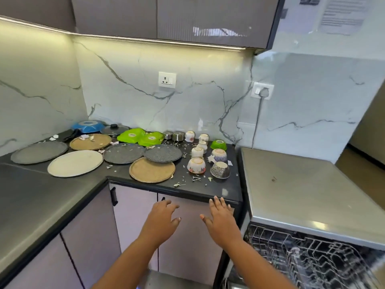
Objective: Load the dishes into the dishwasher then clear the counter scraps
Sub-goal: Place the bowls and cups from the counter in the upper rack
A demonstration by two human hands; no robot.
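Black corner counter (218, 190) strewn with plates, upturned bowls and scraps (179, 185).
Head view: left hand (161, 219) and right hand (220, 217) hover before the counter edge, fingers spread, grasping nothing; the dishwasher rack (308, 255) stands pulled out at lower right; a tan plate (152, 170) lies nearest the edge.

— Where are the hands?
— The left hand (161, 215) and right hand (221, 217) are both raised with fingers spread, holding nothing, before the tabletop (218, 189) edge.
— And on it?
— Flat plates (76, 163), upturned bowls (196, 165), scattered scraps (179, 185). The dishwasher rack (312, 257) stands pulled out at right.
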